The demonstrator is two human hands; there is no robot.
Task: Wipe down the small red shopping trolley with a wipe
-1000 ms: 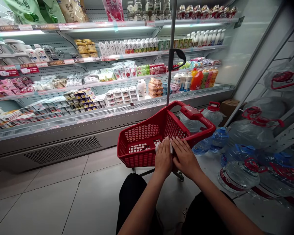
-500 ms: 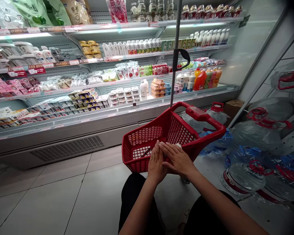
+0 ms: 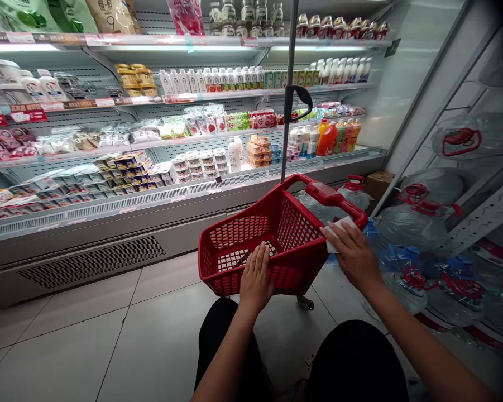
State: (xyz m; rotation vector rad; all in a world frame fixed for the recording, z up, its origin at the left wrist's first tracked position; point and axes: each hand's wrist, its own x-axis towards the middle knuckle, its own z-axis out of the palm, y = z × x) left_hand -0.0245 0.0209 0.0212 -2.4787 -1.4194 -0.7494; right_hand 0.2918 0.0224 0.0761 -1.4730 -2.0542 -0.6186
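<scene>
A red plastic shopping basket cart [image 3: 300, 272] with mesh walls stands on the floor in front of my knees. My left hand [image 3: 254, 282] reaches over its near rim, fingers stretched out and holding nothing; whether it touches the rim I cannot tell. My right hand [image 3: 355, 255] has a white tissue [image 3: 332, 244] under its fingers, against the cart where the handle arm meets the basket's near right corner. A dark slim object lies on the basket floor, partly hidden behind my left hand.
Ahead runs a refrigerated display case [image 3: 192, 219] stocked with yogurt cups, bottles and bags. A dark door frame with a handle [image 3: 288, 103] rises behind the cart. Large water jugs [image 3: 418, 223] crowd the right side. Pale floor tiles [image 3: 151, 335] spread at left.
My hands were together over the basket's near rim. The right hand has moved right to the handle arm, bringing the tissue into fuller view. The left stays near the rim.
</scene>
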